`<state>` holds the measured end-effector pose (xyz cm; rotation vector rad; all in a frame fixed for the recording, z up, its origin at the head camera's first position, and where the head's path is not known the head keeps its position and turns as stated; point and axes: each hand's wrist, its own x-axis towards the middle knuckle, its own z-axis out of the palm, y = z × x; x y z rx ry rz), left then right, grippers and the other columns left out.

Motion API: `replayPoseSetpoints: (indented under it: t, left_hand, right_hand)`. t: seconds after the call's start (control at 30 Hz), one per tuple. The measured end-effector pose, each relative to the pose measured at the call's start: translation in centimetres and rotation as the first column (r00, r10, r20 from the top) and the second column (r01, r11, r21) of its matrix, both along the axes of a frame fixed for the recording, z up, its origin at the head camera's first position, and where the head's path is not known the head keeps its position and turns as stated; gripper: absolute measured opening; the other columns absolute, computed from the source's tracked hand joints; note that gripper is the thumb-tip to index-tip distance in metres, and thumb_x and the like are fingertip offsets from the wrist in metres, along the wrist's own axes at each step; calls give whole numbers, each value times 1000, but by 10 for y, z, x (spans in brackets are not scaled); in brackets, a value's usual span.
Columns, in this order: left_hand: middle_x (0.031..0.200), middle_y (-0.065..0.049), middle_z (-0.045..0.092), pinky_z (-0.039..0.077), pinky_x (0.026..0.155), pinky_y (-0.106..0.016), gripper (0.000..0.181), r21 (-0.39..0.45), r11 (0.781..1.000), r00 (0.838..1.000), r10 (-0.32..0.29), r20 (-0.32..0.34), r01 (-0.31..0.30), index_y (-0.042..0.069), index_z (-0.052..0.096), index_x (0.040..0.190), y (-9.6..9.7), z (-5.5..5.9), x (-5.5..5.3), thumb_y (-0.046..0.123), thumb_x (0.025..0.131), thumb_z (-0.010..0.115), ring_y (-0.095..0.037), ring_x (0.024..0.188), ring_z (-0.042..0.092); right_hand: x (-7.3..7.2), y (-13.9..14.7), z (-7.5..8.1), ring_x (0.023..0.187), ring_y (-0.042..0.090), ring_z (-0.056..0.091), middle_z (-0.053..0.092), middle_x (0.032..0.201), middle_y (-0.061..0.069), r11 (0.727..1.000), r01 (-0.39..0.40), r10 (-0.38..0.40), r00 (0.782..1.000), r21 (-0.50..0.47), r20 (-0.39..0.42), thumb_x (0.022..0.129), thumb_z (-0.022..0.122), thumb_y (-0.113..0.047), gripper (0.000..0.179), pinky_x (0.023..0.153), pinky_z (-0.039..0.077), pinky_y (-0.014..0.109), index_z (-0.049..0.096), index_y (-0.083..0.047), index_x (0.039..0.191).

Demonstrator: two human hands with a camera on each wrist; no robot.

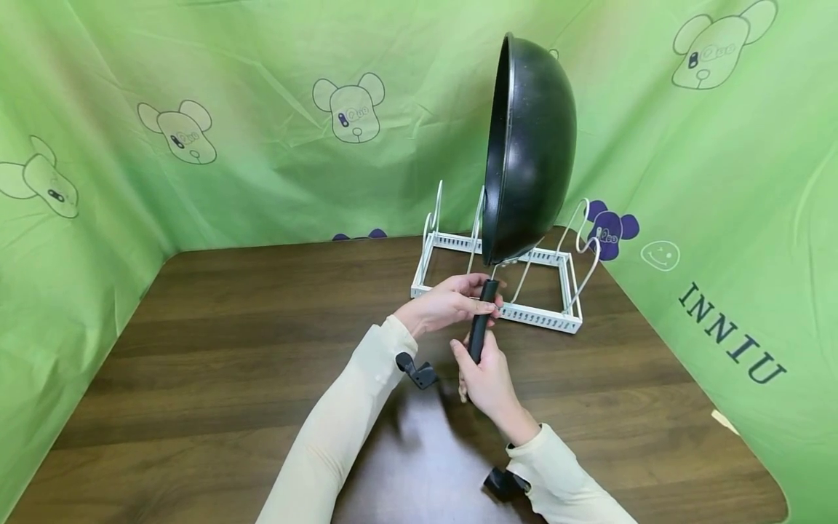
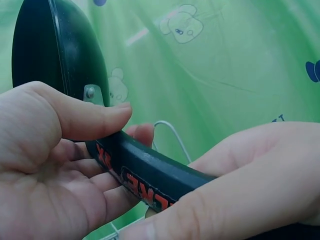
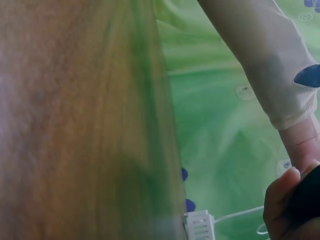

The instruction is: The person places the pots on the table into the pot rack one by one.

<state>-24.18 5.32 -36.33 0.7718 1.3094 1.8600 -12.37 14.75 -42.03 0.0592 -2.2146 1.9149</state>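
Observation:
A black wok stands on its side, open face to the left, above or within a white rack; whether it touches the rack I cannot tell. Its black handle points toward me and carries red lettering in the left wrist view. My left hand pinches the handle near the wok, thumb on one side and fingers beneath. Lower down, my right hand grips the handle's end. The right wrist view shows only part of the right hand around the dark handle.
The rack has upright wire dividers at its left and curved ones at its right. It stands on a brown wooden table, near the back edge. A green printed cloth hangs behind and along both sides.

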Motion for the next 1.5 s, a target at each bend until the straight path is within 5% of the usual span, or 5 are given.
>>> replayPoseSetpoints:
  t: [0.2,0.47,1.23,1.5]
  left_hand:
    - [91,-7,60,55,77,-27,38,43,999,999,-31,31,29,-15,38,132,-5,-7,-3,-19,94,42,-16,78,63]
    - [91,-7,59,54,78,-27,37,61,996,997,-62,35,59,-14,38,130,-8,-16,-7,-19,94,41,-16,81,61]
    - [92,-4,61,54,78,-25,40,-11,997,992,-69,109,70,-18,28,137,-7,-40,-13,-17,97,37,-11,81,62]
    - [92,-4,60,55,75,-26,30,-14,998,983,-58,172,61,-3,42,122,-5,-48,-13,-17,97,36,-13,80,62]
  right_hand:
    - [0,-5,-5,31,9,43,43,49,2,995,-33,35,999,-96,21,98,58,-3,23,28,40,28,38,7,100]
    - [-4,-7,-15,32,8,45,44,51,-1,965,-145,135,989,-218,-60,94,58,5,25,28,39,28,34,9,98]
    - [-7,-8,-34,33,7,44,44,50,-3,933,-179,191,982,-313,7,93,58,7,27,29,38,23,32,4,98]
    - [-7,-7,-39,34,6,44,44,51,-4,918,-203,219,976,-341,8,93,55,7,28,30,39,23,27,10,99]
